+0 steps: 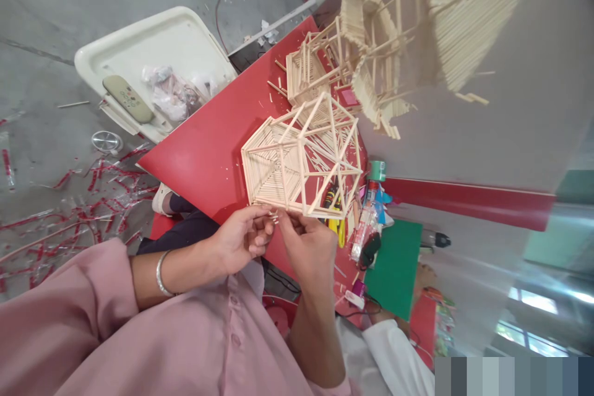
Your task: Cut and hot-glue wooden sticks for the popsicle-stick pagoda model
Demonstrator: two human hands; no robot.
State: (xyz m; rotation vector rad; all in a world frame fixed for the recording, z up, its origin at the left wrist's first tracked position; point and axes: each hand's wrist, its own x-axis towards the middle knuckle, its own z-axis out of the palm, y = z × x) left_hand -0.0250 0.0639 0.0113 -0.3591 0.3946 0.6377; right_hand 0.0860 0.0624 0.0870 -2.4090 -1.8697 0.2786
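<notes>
A hexagonal frame of thin wooden sticks [297, 161] lies on the red table [208, 148]. My left hand [244, 238] and my right hand [309, 244] meet at the frame's near edge. Both hands are closed in a pinch on a few short wooden sticks [275, 218] held between their fingertips, right against the frame's rim. A silver bangle sits on my left wrist.
More stick models [371, 43] stand behind the frame. Tape, pliers and glue tubes [366, 210] lie to the right beside a green board [394, 266]. A white chair [153, 62] holds a remote and plastic bags. Red and clear scraps litter the floor.
</notes>
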